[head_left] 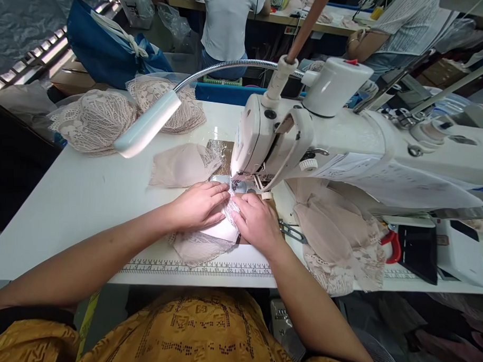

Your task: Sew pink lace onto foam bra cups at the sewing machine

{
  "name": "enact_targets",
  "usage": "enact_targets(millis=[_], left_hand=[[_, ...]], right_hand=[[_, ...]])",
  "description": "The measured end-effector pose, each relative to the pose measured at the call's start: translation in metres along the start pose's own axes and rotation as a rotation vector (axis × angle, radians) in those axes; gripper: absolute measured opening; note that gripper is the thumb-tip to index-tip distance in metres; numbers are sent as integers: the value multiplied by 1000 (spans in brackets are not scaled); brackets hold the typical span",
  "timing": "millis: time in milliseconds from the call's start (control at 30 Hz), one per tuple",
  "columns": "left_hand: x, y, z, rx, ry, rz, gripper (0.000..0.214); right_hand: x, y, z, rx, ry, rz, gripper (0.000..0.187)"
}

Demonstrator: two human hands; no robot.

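A beige lace bra cup (pixel 203 247) lies under the needle area of a white sewing machine (pixel 254 139), its white inner face partly showing. My left hand (pixel 201 205) rests flat on it with fingers stretched toward the presser foot (pixel 234 185). My right hand (pixel 256 219) is closed on the cup's right edge, thumb and forefinger at the lace just in front of the foot. Both hands cover part of the cup. Another lace cup (pixel 182 166) lies flat beyond my left hand. The needle tip is too small to make out.
Lace cup stacks (pixel 99 120) stand at the back left under a bent lamp (pixel 148 125). More beige cups (pixel 335 232) are piled right, near thread snips (pixel 293 231) and red-handled scissors (pixel 392 247). A ruler strip (pixel 163 267) runs along the table's front edge. Other people work beyond.
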State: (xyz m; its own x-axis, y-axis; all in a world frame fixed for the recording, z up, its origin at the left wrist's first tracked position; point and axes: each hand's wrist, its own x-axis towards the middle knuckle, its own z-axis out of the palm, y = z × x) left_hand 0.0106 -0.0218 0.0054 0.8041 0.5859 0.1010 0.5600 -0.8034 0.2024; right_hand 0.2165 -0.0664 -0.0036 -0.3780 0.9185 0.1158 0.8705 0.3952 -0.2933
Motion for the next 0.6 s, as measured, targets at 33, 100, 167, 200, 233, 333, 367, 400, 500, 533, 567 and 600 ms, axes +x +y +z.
enact_targets(millis=[33,100,167,200,233,333,367,400,500,533,567,600], left_hand=[[0,-1,1,5,-5,-2,55],[0,-1,2,4,-19,-1,58],[0,-2,3,8,-25,-7,61],[1,-2,3,10,-28,-11,63],[1,-2,3,12,-30,-16,65],[5,-2,3,6,-35,-16,67],[6,-2,3,3,-37,-10,66],[8,-1,3,1,-37,-3,66],[11,-1,3,1,-42,14,64],[12,-1,3,1,-44,16,64],[12,-1,3,0,-46,16,64],[12,-2,4,-2,-46,16,64]], right_hand=[[0,0,0,-8,3,0,32],[2,0,1,-17,9,-6,33],[3,0,1,-19,18,-11,34],[3,0,2,-19,20,-12,35],[4,0,2,-18,21,-12,35],[4,1,3,-23,31,-5,33],[4,1,3,-26,37,-1,32],[4,1,3,-30,45,3,30],[5,1,3,-34,66,14,27],[5,1,3,-33,71,15,28],[6,1,3,-32,76,17,29],[6,0,3,-32,78,22,30]])
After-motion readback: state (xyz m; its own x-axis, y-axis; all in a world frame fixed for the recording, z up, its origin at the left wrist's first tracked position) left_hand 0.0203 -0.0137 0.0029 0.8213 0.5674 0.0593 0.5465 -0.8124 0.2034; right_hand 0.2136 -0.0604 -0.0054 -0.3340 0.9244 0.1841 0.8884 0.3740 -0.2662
